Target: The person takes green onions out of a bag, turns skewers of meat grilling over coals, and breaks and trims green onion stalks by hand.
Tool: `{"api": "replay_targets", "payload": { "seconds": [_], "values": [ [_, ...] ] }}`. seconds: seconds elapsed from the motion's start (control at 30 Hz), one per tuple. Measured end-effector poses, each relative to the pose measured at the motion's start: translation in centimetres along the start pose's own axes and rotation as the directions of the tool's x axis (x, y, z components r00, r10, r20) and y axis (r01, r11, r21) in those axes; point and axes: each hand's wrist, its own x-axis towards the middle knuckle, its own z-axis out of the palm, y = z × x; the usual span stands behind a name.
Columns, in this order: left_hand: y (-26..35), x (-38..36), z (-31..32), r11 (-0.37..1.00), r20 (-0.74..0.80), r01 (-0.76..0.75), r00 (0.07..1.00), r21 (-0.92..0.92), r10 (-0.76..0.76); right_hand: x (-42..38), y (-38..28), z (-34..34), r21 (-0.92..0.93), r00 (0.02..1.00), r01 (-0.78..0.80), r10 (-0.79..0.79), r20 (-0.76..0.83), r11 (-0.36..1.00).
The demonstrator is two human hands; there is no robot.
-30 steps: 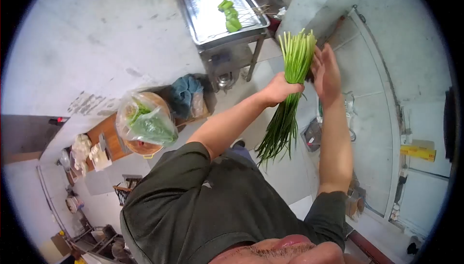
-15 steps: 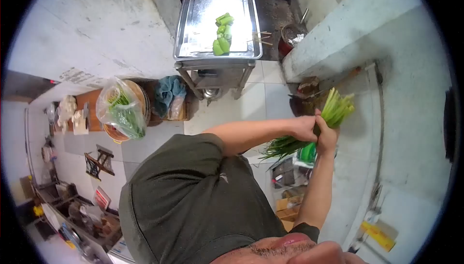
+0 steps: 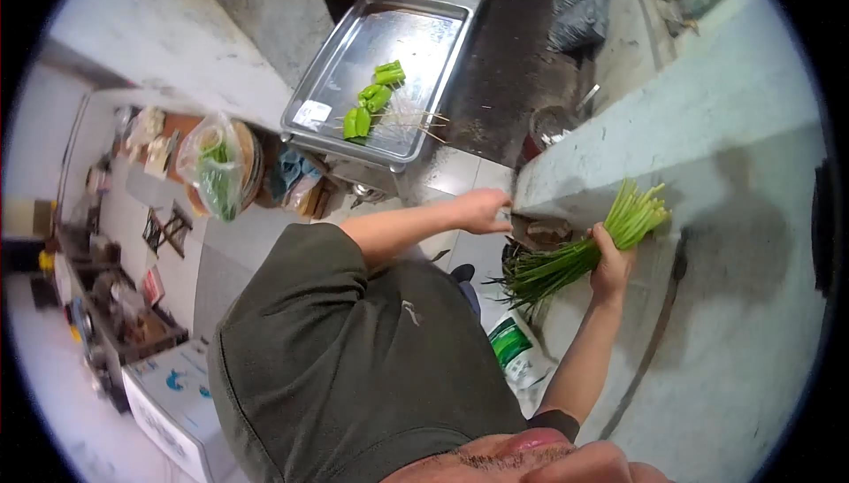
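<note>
My right hand (image 3: 612,266) is wrapped around a bunch of garlic chives (image 3: 566,266). The pale stem ends point up and right, and the dark green leaves hang down to the left. My left hand (image 3: 484,210) is off to the left of the bunch, not touching it. Its thumb and forefinger look apart, and no object shows clearly between them. Ahead of me, a metal tray (image 3: 305,118) holds green pepper pieces (image 3: 378,96) and thin wooden skewers (image 3: 424,122).
A clear plastic bag (image 3: 212,164) of greens sits on a round basket to the left. A green-and-white sack (image 3: 517,348) stands near my right side. The wall (image 3: 707,244) runs close along the right. A small folding stool (image 3: 168,228) stands on the tiled floor.
My left hand has come away from the chives and moved left. My right hand still grips the bunch. The view has turned, so the tray appears tilted.
</note>
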Motion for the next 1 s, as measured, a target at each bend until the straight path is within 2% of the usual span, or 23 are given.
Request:
{"api": "replay_targets", "payload": {
  "seconds": [0.13,0.17,0.2,0.27,0.3,0.37,0.4,0.43,0.5,0.6,0.67,0.7,0.8,0.93,0.97,1.0],
  "values": [
    [-2.4,1.1,-3.3,0.963,-0.273,0.138,0.959,0.231,-0.072,9.7,-4.0,1.7,-0.360,0.952,0.151,-0.036,0.305,0.921],
    [-3.2,1.3,-4.2,0.949,-0.330,0.177,0.940,0.260,-0.084,12.0,-3.6,2.8,-0.182,0.955,0.081,-0.024,0.296,0.980],
    [-3.9,1.4,-5.0,0.932,-0.378,0.219,0.920,0.289,-0.100,14.5,-3.5,4.0,-0.178,0.941,0.080,-0.016,0.339,0.981],
    [-5.1,1.6,-5.4,0.932,-0.609,0.289,0.787,0.219,-0.101,19.3,-3.2,6.3,-0.175,0.911,0.066,0.012,0.411,0.982],
    [-5.6,1.7,-5.9,0.934,-0.685,0.329,0.714,0.142,-0.148,22.2,-2.4,7.3,-0.167,0.876,0.038,0.048,0.480,0.985],
    [-6.8,1.5,-6.6,0.880,-0.774,0.474,0.555,-0.008,-0.305,26.6,-1.3,10.3,-0.212,0.843,-0.058,0.161,0.512,0.976],
    [-7.7,1.3,-6.8,0.837,-0.795,0.543,0.478,-0.067,-0.373,28.6,-0.7,12.0,-0.240,0.827,-0.102,0.216,0.519,0.965],
    [-8.3,1.2,-6.6,0.816,-0.817,0.566,0.412,-0.118,-0.404,30.6,0.0,13.6,-0.260,0.817,-0.089,0.220,0.533,0.962],
    [-10.0,1.5,-7.6,0.785,-0.859,0.587,0.280,-0.200,-0.428,34.4,0.1,17.2,-0.391,0.760,-0.126,0.343,0.553,0.912],
    [-11.4,2.5,-8.6,0.707,-0.837,0.618,0.140,-0.344,-0.530,40.6,0.1,22.6,-0.517,0.700,-0.103,0.431,0.570,0.850],
    [-11.7,3.0,-9.2,0.649,-0.810,0.655,0.096,-0.386,-0.578,43.8,-0.2,26.2,-0.597,0.634,-0.085,0.506,0.585,0.798],
    [-11.7,3.3,-9.6,0.624,-0.798,0.662,0.064,-0.415,-0.600,44.6,-0.5,28.2,-0.625,0.628,-0.056,0.514,0.584,0.778],
    [-11.5,3.8,-10.6,0.534,-0.769,0.700,-0.033,-0.474,-0.639,47.2,0.1,34.4,-0.678,0.529,0.049,0.556,0.640,0.733],
    [-11.2,4.2,-10.5,0.448,-0.759,0.707,-0.192,-0.546,-0.622,51.3,3.9,42.5,-0.674,0.349,0.326,0.579,0.737,0.662],
    [-10.8,4.6,-10.6,0.438,-0.761,0.701,-0.233,-0.563,-0.605,52.4,5.0,44.4,-0.668,0.298,0.436,0.604,0.739,0.603],
    [-10.5,5.0,-10.6,0.425,-0.760,0.695,-0.275,-0.581,-0.589,52.6,5.4,46.2,-0.675,0.279,0.482,0.632,0.723,0.559]
  ]
}}
